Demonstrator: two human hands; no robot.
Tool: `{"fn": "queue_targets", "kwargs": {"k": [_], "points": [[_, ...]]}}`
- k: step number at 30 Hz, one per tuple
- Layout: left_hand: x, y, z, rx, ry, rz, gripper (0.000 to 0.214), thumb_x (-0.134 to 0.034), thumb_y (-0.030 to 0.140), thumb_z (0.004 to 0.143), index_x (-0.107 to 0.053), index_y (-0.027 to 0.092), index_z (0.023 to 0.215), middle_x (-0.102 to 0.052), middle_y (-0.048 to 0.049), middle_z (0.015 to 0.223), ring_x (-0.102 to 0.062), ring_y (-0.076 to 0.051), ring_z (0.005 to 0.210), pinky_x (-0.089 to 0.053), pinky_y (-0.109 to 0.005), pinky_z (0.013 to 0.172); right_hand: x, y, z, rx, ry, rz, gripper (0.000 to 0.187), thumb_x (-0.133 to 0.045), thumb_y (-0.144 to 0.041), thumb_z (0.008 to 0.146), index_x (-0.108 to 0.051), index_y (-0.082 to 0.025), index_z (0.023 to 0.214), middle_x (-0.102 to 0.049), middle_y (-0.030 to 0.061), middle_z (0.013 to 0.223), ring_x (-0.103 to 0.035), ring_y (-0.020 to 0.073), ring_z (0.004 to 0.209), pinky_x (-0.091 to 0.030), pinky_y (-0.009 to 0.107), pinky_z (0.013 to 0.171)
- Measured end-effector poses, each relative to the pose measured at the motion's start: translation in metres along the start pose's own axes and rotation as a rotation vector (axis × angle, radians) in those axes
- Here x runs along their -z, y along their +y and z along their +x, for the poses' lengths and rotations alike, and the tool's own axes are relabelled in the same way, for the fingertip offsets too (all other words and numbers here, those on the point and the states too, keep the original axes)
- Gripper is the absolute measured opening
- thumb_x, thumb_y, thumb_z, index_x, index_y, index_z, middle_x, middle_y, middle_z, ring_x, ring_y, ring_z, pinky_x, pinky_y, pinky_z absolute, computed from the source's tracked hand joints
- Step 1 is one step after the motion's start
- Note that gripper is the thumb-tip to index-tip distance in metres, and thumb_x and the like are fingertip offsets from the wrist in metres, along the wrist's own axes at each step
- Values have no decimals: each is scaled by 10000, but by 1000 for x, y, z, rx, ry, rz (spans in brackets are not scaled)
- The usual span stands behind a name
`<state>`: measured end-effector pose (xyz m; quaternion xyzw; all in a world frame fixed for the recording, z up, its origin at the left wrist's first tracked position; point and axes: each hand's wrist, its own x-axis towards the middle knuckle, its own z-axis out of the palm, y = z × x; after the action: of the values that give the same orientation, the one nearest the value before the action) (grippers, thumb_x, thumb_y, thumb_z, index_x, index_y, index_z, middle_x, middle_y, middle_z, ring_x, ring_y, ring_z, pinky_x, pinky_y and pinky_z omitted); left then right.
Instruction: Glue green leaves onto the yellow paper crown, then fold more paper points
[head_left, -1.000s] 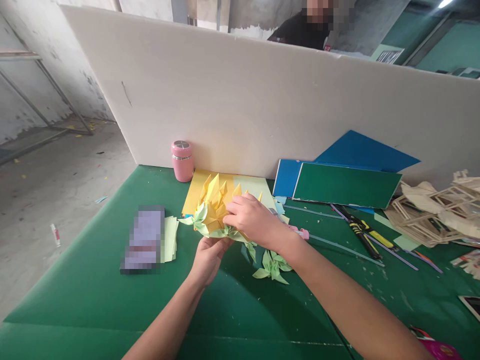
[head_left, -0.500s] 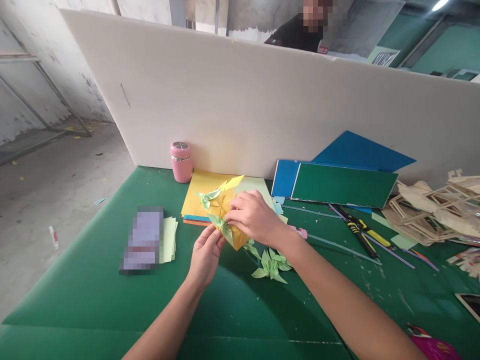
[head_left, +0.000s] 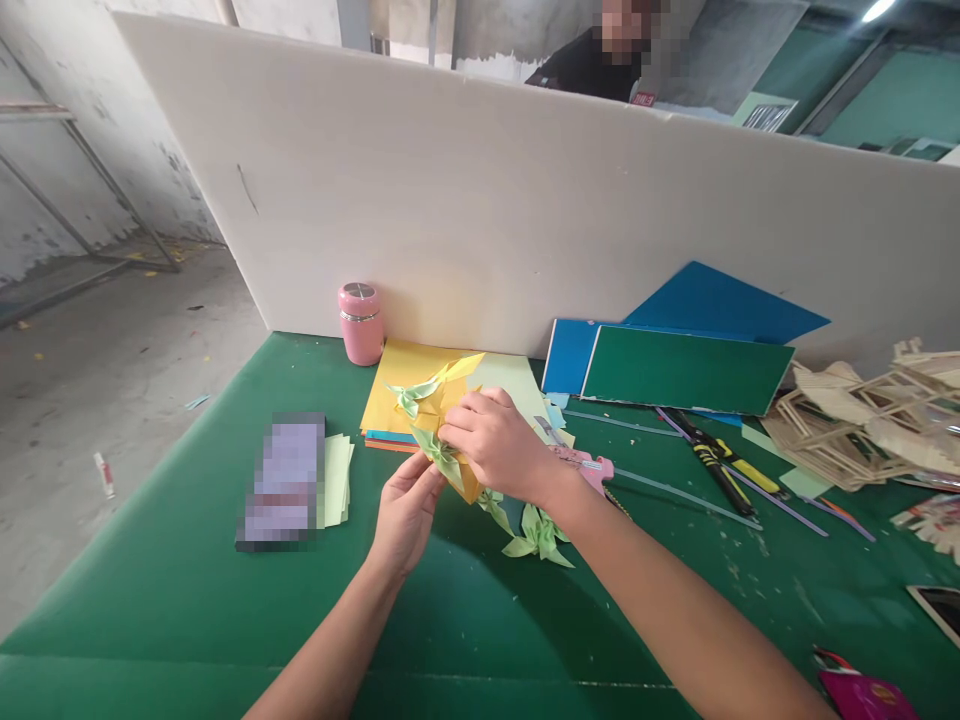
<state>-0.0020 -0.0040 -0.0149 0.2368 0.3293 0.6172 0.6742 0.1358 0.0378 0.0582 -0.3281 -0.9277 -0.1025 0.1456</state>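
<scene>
Between my hands is a folded-paper piece with yellow sections and green leaf-like folds. My left hand pinches a green fold from below, thumb and fingers closed. On the upper right side of the piece, my right hand has its fingers closed against the yellow paper and hides part of it. Another green fold with a yellow point sticks out at the upper left. Below my right wrist, green folded-paper leaves lie on the table.
Yellow paper sheets and a pink flask stand at the back. To the left lie a purple, blurred box-like object and pale green slips. Right are a pink tool, cutters, boards and a wooden model.
Both hands and the paper piece have shifted slightly left. My right hand has turned a little lower, and more of the pink tool shows behind its wrist.
</scene>
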Motion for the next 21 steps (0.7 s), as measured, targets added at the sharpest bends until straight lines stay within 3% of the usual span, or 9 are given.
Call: {"fn": "queue_targets", "kwargs": {"k": [13, 21], "points": [[1, 2, 3, -21, 5, 10, 268, -847, 289, 562, -757, 201, 798, -750, -15, 857, -668, -153, 777, -532, -236, 749, 1, -7, 0, -89, 106, 26, 216, -487, -84, 851, -634, -187, 732, -667, 15, 742, -472, 178, 790, -222, 330, 729], [1, -4, -2, -66, -96, 80, 500, -812, 253, 626, -657, 315, 1097, -674, -18, 1128, -597, -224, 1060, -490, -310, 876, 2, -12, 0, -179, 203, 66, 226, -494, -55, 842, -674, -186, 878, -716, 20, 893, -515, 190, 861, -251, 334, 755]]}}
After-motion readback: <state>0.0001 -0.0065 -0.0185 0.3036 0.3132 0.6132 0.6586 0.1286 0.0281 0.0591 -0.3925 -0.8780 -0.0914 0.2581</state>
